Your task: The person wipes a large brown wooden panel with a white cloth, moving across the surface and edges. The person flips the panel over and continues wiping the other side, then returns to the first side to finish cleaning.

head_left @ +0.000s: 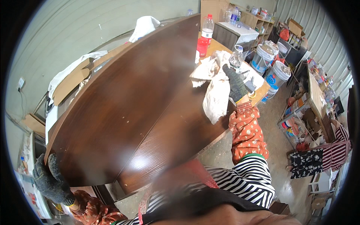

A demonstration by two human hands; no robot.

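A large dark brown wooden panel (pixel 112 112) with a curved edge is tilted across the middle of the view, a thin seam running over its face. My left hand (pixel 52 179), in a dark grey knitted glove, grips the panel's near left edge, thumb on one side and fingers on the other. At the panel's right side, my right hand (pixel 235 83), gloved alike, is closed on a white, stained cloth (pixel 216 97). Part of the cloth hangs down over the brown wood. The fingertips of this hand are partly hidden in its folds.
On a wooden worktable (pixel 258 95) behind the panel stand a red-capped bottle (pixel 207 28), a red container (pixel 202 47) and a clear bottle (pixel 236 58). White buckets (pixel 277 74) stand beyond it. A cluttered shelf (pixel 313 93) and another person (pixel 333 150) are at the right.
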